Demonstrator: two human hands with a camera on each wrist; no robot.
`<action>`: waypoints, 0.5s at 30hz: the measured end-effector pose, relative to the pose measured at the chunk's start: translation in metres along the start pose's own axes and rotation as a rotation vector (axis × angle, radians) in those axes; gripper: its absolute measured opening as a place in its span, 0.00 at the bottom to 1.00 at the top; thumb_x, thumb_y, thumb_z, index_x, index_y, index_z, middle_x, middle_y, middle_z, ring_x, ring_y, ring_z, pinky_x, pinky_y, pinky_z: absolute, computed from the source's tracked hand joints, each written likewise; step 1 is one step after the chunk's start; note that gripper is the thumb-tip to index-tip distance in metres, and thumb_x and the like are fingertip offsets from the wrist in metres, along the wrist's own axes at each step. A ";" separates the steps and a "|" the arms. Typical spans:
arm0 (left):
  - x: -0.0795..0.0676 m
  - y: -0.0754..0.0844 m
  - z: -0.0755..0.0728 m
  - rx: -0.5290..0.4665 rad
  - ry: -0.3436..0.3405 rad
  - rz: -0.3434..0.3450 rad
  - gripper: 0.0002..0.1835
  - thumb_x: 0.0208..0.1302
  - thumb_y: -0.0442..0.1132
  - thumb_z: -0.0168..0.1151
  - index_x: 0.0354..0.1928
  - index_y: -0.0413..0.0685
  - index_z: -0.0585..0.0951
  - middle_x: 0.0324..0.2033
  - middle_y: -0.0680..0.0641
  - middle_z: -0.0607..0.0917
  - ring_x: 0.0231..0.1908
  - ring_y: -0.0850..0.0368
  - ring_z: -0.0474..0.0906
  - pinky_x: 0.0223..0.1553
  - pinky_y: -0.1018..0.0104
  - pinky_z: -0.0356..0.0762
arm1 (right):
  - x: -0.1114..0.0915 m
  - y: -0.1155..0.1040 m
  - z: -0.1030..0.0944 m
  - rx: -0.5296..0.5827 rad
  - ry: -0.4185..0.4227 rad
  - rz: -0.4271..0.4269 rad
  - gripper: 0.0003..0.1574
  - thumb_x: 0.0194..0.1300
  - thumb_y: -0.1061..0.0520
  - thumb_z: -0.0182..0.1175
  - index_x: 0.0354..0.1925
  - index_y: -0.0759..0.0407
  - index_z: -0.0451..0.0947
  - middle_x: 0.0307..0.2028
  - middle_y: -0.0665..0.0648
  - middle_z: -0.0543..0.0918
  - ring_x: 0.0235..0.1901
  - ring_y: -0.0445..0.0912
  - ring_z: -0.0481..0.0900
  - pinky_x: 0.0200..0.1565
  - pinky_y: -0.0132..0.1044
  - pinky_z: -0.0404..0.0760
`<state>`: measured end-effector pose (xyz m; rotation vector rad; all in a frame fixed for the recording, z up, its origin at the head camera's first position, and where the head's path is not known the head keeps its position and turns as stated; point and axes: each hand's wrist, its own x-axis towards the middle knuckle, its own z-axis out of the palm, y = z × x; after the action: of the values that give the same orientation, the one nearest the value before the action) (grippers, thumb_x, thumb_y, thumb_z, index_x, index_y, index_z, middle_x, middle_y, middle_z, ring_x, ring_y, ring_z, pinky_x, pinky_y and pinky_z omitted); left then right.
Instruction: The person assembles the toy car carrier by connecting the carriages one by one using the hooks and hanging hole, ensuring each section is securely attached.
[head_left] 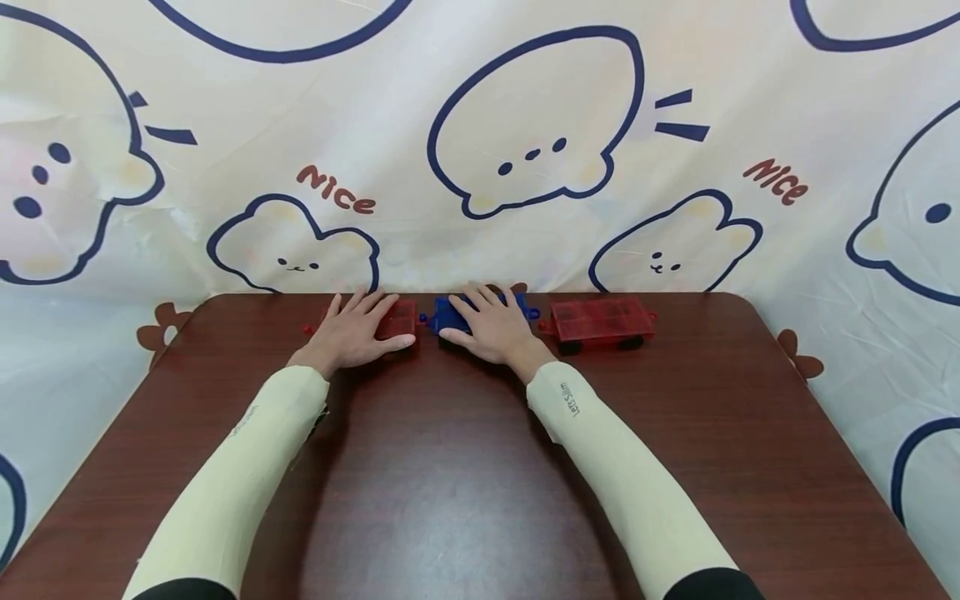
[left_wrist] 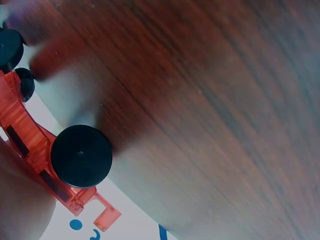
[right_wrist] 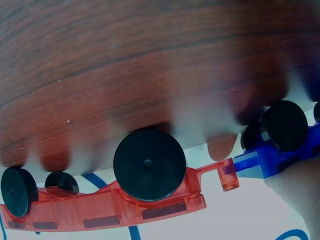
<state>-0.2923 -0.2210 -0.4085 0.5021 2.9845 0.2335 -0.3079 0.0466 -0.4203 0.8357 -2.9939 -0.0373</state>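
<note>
A row of translucent toy train cars on black wheels runs along the table's far edge. My left hand (head_left: 352, 332) lies flat with spread fingers over the left red toy car (head_left: 402, 317), hiding much of it. In the left wrist view that red car (left_wrist: 25, 132) shows its wheels and a hook at its end. Fingers outstretched, my right hand (head_left: 491, 327) rests on the blue toy car (head_left: 447, 317) in the middle. To its right stands another red toy car (head_left: 602, 322), untouched. Its hook overlaps the blue car's (right_wrist: 287, 155) coupling in the right wrist view.
The dark wooden table (head_left: 435, 475) has rounded far corners. Directly behind the cars hangs a white cloth (head_left: 480, 250) printed with cartoon animals, and it also flanks the table on both sides.
</note>
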 end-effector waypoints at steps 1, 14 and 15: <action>0.000 0.000 0.000 -0.007 0.002 -0.001 0.56 0.61 0.81 0.43 0.80 0.51 0.55 0.77 0.37 0.55 0.77 0.32 0.42 0.71 0.30 0.31 | 0.000 0.000 -0.001 0.003 -0.002 -0.001 0.51 0.71 0.19 0.29 0.81 0.41 0.51 0.79 0.53 0.54 0.78 0.52 0.47 0.74 0.61 0.45; -0.007 -0.003 -0.004 -0.037 0.020 -0.012 0.54 0.63 0.80 0.42 0.80 0.51 0.55 0.77 0.37 0.56 0.77 0.34 0.41 0.72 0.33 0.30 | -0.004 0.005 -0.010 0.027 0.013 -0.006 0.52 0.70 0.18 0.29 0.80 0.42 0.55 0.79 0.54 0.56 0.78 0.53 0.49 0.74 0.62 0.44; -0.007 -0.002 -0.005 -0.038 0.022 -0.009 0.54 0.64 0.80 0.41 0.80 0.51 0.55 0.77 0.36 0.56 0.77 0.34 0.41 0.72 0.33 0.30 | -0.005 0.005 -0.011 0.026 0.012 -0.004 0.52 0.71 0.19 0.29 0.80 0.42 0.55 0.78 0.53 0.56 0.78 0.52 0.48 0.74 0.62 0.44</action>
<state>-0.2868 -0.2261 -0.4038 0.4847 2.9967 0.2967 -0.3059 0.0535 -0.4092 0.8410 -2.9878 0.0062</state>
